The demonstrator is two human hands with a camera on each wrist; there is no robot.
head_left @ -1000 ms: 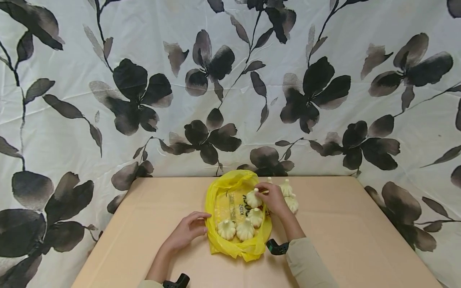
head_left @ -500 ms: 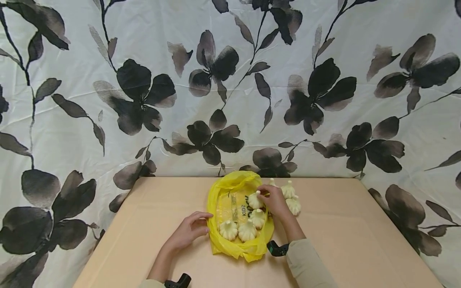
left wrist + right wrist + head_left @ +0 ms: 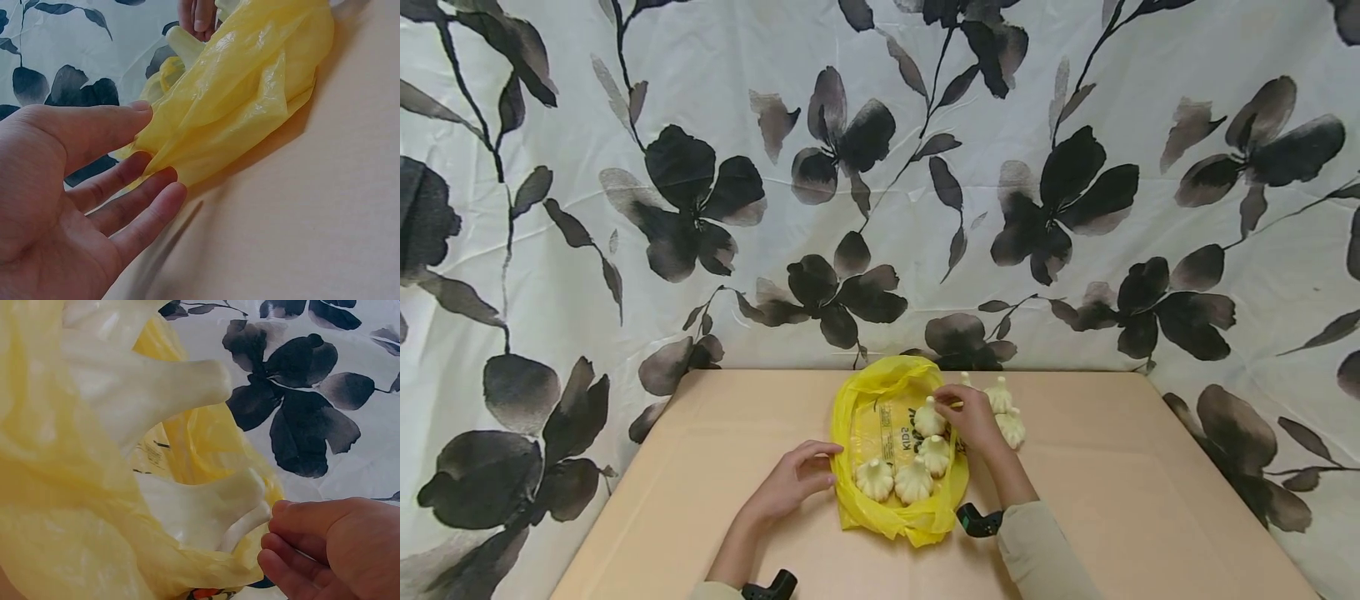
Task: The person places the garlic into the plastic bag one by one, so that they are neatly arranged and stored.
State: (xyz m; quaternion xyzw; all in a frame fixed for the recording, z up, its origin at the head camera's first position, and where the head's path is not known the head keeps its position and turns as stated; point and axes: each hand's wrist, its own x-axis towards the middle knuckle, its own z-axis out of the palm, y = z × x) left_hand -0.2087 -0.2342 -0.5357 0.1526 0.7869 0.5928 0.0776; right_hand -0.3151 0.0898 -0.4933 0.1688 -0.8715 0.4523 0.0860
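Note:
A yellow plastic bag [image 3: 844, 417] lies with its mouth spread and several pale garlic bulbs [image 3: 874, 479] inside. My right hand [image 3: 972, 418] reaches over the bag's right rim, and in the right wrist view its thumb and fingertips [image 3: 331, 550] pinch the stem tip of one garlic bulb [image 3: 200, 506]. That bulb [image 3: 929, 417] is at the inner right side of the bag. On the left, my left hand [image 3: 786, 485] touches the bag's outer edge; in the left wrist view that hand [image 3: 81, 194] has loosely extended fingers against the plastic [image 3: 231, 106].
More garlic bulbs [image 3: 1011, 427] sit on the tan table [image 3: 1120, 492] just right of the bag, partly behind my right hand. A white cloth with dark flowers [image 3: 955, 225] hangs behind the table's far edge. Black devices [image 3: 977, 521] are on both wrists.

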